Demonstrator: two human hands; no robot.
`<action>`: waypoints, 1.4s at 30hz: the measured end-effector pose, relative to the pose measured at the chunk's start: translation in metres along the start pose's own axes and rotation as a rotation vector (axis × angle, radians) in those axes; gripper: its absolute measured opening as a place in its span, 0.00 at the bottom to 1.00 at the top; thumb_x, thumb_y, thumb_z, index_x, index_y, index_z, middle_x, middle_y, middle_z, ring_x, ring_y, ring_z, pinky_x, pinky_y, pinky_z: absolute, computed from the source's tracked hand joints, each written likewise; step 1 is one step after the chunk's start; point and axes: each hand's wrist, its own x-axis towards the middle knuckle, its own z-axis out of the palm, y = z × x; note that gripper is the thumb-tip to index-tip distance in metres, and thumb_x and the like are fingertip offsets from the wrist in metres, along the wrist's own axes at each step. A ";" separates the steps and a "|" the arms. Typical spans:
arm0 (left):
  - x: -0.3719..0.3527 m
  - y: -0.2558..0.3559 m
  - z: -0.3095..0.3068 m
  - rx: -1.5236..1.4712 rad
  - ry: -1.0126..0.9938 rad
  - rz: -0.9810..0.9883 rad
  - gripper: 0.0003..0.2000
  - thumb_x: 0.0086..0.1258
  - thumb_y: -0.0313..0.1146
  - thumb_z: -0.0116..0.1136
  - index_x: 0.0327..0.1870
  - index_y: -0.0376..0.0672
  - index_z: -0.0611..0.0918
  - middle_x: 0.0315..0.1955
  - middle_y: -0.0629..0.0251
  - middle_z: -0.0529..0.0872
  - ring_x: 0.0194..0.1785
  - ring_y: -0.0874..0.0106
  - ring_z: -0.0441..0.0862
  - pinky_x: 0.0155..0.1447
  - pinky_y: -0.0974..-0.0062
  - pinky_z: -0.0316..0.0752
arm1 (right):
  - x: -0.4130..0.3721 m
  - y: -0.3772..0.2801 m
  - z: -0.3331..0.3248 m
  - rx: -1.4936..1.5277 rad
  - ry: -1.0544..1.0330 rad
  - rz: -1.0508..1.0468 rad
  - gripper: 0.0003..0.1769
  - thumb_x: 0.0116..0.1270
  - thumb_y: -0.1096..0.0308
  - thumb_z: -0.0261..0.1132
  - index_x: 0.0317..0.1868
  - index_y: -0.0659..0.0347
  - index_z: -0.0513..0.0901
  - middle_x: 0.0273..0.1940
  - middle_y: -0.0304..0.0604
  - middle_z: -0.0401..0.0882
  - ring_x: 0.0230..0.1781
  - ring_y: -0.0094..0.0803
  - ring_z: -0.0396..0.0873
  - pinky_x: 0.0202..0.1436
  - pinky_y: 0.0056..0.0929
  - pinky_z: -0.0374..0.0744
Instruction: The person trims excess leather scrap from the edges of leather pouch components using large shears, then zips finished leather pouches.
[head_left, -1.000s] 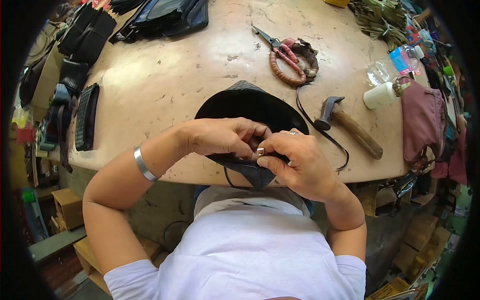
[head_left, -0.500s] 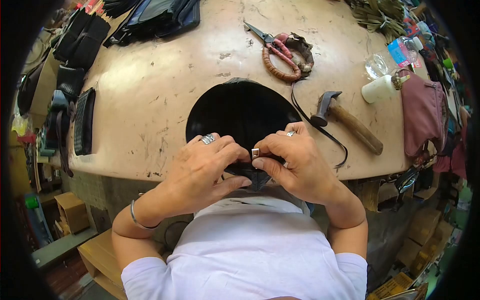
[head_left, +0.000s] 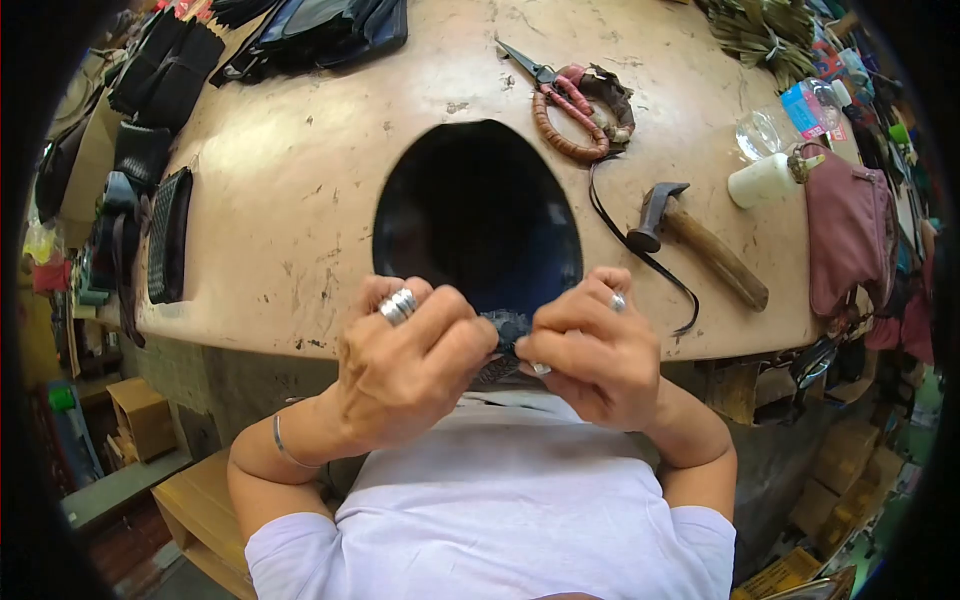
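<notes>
A black pouch [head_left: 475, 215] gapes wide in front of me, its dark inside facing up and its near edge at the table's front. My left hand [head_left: 410, 355] is closed, thumb and fingers pinching that near edge from the left. Just to the right, my right hand [head_left: 595, 350] pinches the same edge, its fingertips almost meeting the left ones. A small silvery metal piece [head_left: 541, 369] shows under the right fingers; most of it is hidden. The pouch's rim looks like a zipper edge.
Right of the pouch lie a hammer [head_left: 700, 245], a thin black strap [head_left: 640, 250] and scissors with wrapped handles [head_left: 565, 105]. Farther right are a white bottle [head_left: 765, 180], a plastic bottle [head_left: 800, 110] and a mauve pouch [head_left: 850, 230]. Dark pouches [head_left: 170, 235] sit at left.
The pouch's opening has become taller and narrower. Both hands have turned and drawn slightly lower at its near edge. The metal piece, plainly visible before, is now mostly covered by the right fingers.
</notes>
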 end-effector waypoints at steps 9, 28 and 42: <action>-0.012 -0.003 0.016 0.032 0.143 0.078 0.08 0.39 0.25 0.57 0.24 0.48 0.77 0.17 0.75 0.67 0.18 0.79 0.63 0.35 0.78 0.58 | -0.020 0.006 0.009 -0.138 0.081 -0.164 0.17 0.40 0.74 0.64 0.36 0.56 0.78 0.32 0.36 0.73 0.26 0.27 0.71 0.36 0.30 0.60; 0.007 -0.015 -0.010 -0.308 -0.305 -0.154 0.08 0.47 0.35 0.65 0.25 0.44 0.79 0.29 0.70 0.73 0.33 0.72 0.71 0.45 0.72 0.58 | 0.005 -0.003 0.005 0.025 -0.037 0.156 0.06 0.50 0.73 0.64 0.29 0.57 0.76 0.23 0.32 0.75 0.22 0.25 0.70 0.43 0.32 0.57; -0.002 -0.011 -0.003 -0.292 -0.143 -0.147 0.12 0.45 0.34 0.67 0.27 0.43 0.77 0.33 0.68 0.75 0.32 0.75 0.74 0.42 0.73 0.61 | 0.014 -0.003 0.001 -0.011 -0.142 0.171 0.05 0.50 0.71 0.64 0.29 0.58 0.77 0.24 0.34 0.76 0.22 0.26 0.72 0.45 0.34 0.59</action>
